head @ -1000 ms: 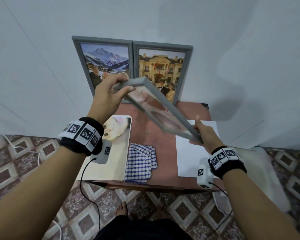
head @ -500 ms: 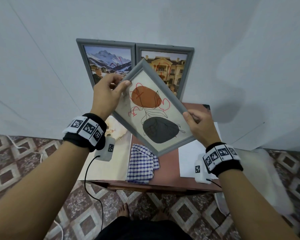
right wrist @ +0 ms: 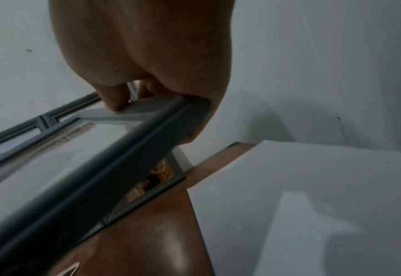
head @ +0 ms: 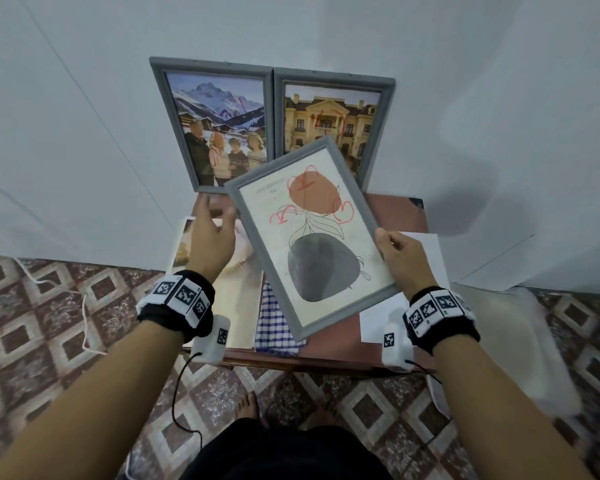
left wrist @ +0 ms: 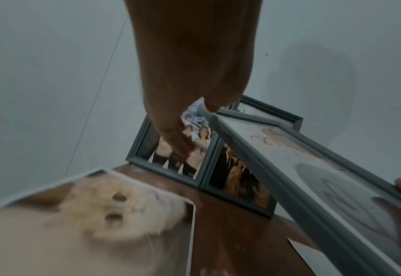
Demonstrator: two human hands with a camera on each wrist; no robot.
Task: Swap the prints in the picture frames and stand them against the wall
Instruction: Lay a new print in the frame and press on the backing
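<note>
The right hand (head: 400,261) is gripping the grey frame (head: 310,233) by its right edge, holding it tilted above the table (head: 392,209) – abstract print facing up; the left hand (head: 212,237) is hovering just beside it with loose fingers, holding nothing, in front of two frames (head: 271,123) leaning on the wall

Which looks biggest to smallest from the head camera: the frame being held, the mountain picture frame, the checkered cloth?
1. Held frame, though it is nearer the camera.
2. Mountain picture frame.
3. Checkered cloth, partly hidden.
</note>
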